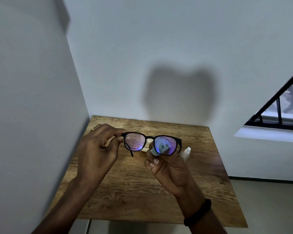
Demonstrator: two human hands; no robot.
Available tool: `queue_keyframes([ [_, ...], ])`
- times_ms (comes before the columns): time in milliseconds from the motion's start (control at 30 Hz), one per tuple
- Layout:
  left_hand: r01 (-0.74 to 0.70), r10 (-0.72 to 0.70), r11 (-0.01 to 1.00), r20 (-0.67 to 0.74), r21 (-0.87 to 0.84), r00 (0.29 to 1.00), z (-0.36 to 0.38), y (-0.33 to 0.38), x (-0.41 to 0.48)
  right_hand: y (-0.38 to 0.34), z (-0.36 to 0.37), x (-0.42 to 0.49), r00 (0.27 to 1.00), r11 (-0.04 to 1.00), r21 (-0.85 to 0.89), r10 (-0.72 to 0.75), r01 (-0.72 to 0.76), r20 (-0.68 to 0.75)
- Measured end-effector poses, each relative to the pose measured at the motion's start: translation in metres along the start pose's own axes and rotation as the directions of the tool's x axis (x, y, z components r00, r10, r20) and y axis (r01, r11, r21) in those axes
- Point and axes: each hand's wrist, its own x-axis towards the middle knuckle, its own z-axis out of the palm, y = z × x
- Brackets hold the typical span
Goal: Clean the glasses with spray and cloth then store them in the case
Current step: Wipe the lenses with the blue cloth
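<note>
Above the worktop: the glasses (152,144) are hanging in mid-air over the wooden worktop (142,183), lenses facing the person, not resting on anything.
Left hand (98,149): its grip is closing thumb and fingertips on the frame's corner at nine o'clock, by the hinge, with the temple arm dangling below.
Right hand (166,164): its grip is curling shut around a pale cloth (155,152), pressing it behind the lens at three o'clock; the cloth is showing through that lens.
Spray bottle (186,152): it is lying on the worktop just beyond the right hand, at about two o'clock from it, apart from the glasses.
Pale object behind the glasses: something light is showing under the bridge; whether it is the case, I cannot tell.
Step in hand: by my judgement, the wiping of the three o'clock lens is under way, with the other lens and the storing not yet done.
Doing it well: it seems wise to be keeping the left pinch on the frame, never the lens, rubbing lightly in small circles with cloth on both faces, and supporting the rim so the bridge is not twisting.
</note>
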Motion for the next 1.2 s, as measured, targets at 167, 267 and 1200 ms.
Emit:
queue_keyframes([
  [167,-0.003,0.003,1.000,-0.003,0.011,1.000,-0.001,-0.002,-0.001,-0.007,-0.008,-0.009,0.994,0.999,-0.032,0.004,-0.001,0.111],
  [267,-0.001,0.001,1.000,-0.007,0.000,1.000,0.000,-0.002,-0.001,-0.006,-0.013,-0.009,0.976,0.995,0.095,0.005,-0.027,0.219],
  [1200,-0.099,0.098,0.987,0.013,0.127,0.995,0.008,-0.004,-0.009,-0.001,0.068,-0.013,0.767,-0.497,-0.849,-0.468,0.181,0.438],
])
